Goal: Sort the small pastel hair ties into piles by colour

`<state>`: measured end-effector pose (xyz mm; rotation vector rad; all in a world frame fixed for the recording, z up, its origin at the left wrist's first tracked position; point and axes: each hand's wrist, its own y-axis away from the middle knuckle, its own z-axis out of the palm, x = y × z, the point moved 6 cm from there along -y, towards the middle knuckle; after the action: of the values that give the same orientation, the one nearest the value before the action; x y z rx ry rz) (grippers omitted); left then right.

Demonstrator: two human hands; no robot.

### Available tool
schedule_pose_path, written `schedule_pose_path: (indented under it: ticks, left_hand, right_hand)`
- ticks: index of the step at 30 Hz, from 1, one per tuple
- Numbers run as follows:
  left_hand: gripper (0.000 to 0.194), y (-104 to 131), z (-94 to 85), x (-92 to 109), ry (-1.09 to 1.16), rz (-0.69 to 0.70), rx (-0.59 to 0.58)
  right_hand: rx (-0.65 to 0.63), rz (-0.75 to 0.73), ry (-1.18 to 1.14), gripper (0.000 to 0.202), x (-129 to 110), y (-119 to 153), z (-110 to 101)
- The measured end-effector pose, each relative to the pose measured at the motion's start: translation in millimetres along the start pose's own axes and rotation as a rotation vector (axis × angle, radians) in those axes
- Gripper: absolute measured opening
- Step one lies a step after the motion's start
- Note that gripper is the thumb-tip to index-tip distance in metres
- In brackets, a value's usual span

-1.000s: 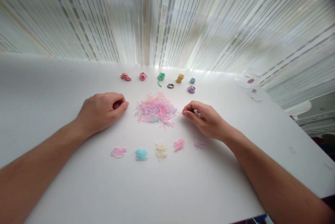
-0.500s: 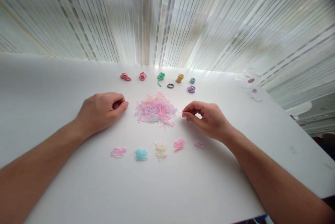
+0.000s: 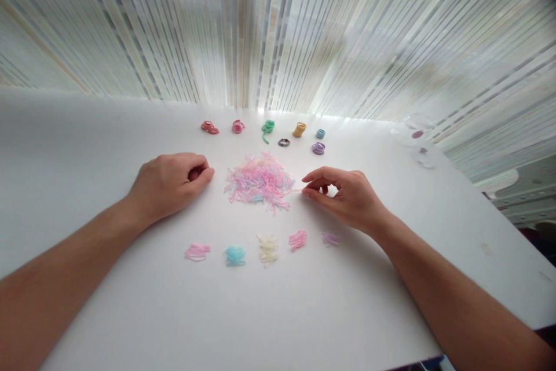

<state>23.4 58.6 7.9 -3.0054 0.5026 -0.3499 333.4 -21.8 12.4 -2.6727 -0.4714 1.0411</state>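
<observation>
A loose heap of thin pastel elastic bands (image 3: 260,183), mostly pink with some blue and white, lies mid-table. To its right, my right hand (image 3: 341,194) has thumb and index fingertip close together at the end of a thin pink elastic band (image 3: 296,190) that reaches out from the heap. Left of the heap, my left hand (image 3: 174,186) rests on the table in a loose fist; its curled fingers hide whatever is inside, if anything. Nearer to me is a row of small sorted piles: light pink (image 3: 197,252), blue (image 3: 235,256), cream (image 3: 268,250), pink (image 3: 297,240) and lilac (image 3: 330,238).
Behind the heap sit small coils in red (image 3: 209,127), pink (image 3: 238,126), green (image 3: 268,127), yellow (image 3: 299,129), blue (image 3: 320,133) and purple (image 3: 318,149), plus a multicoloured ring (image 3: 284,142). Clear plastic pieces (image 3: 423,157) lie at the right. A striped curtain (image 3: 243,29) hangs along the far edge.
The right hand's index finger has lifted slightly from the thumb, and the pink band's end sits a little lower. My left hand stays where it was.
</observation>
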Motion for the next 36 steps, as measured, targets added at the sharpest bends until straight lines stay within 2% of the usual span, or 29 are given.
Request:
schedule_pose_path:
  ticks: [17, 28, 36]
  left_hand:
    - [0.036, 0, -0.8, 1, -0.004, 0.005, -0.002]
    - [0.036, 0, -1.2, 3, 0.001, 0.001, -0.002]
    - [0.037, 0, -0.9, 2, -0.005, 0.001, 0.006]
  right_hand:
    - [-0.055, 0.035, -0.075, 0.008, -5, 0, 0]
    - [-0.266, 0.040, -0.193, 0.002, -21, 6, 6]
    - [-0.387, 0.019, -0.186, 0.011, -35, 10, 3]
